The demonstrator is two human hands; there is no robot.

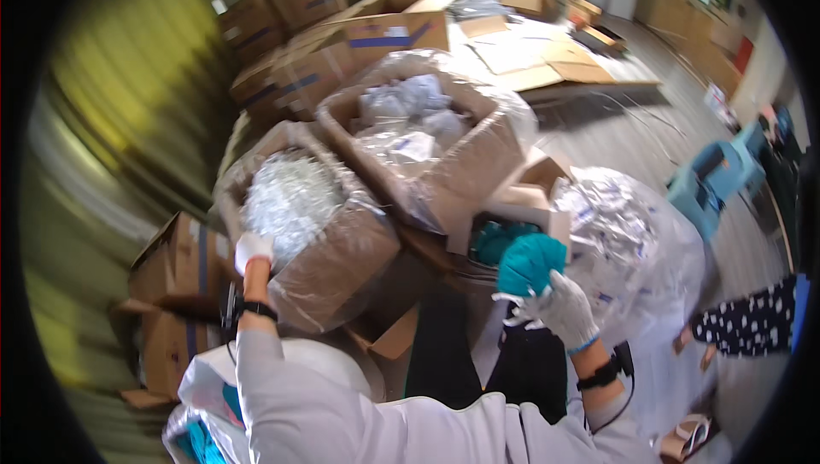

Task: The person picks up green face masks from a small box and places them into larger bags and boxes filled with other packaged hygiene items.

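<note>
Nearest, we see 2 white-sleeved forearms entering from the lower edge, each with a dark band at the wrist. Our right hand point(559, 306), in a white glove, is closed around a teal bundle point(530, 263), pinching it from below between thumb and fingers. This bundle looks soft and crumpled, like folded cloth or gloves, uniformly teal and matt, with rounded folds and no hard edges. It sits just above the glove and just in front of a small white-walled box point(521, 208), in which more teal material of the same colour lies. Our left hand point(253, 249), also gloved in white, reaches up to the near rim of a cardboard box point(342, 267) lined with clear plastic and filled with silvery packets; the fingers curl over the rim, though we cannot tell how firmly they grip. At lower left, a white bag point(201, 387) shows further teal pieces. To the right of the bundle bulges a large clear sack point(632, 250) of silvery packets. Behind the small box stands a second plastic-lined carton point(465, 161) holding pale wrapped items. Farther off, sealed cartons point(290, 2) with blue tape are stacked, and flattened cardboard point(547, 58) lies on the floor. At far right, a blue stool point(713, 186) and a spotted sleeve point(752, 323) belonging to another person are visible.
</note>
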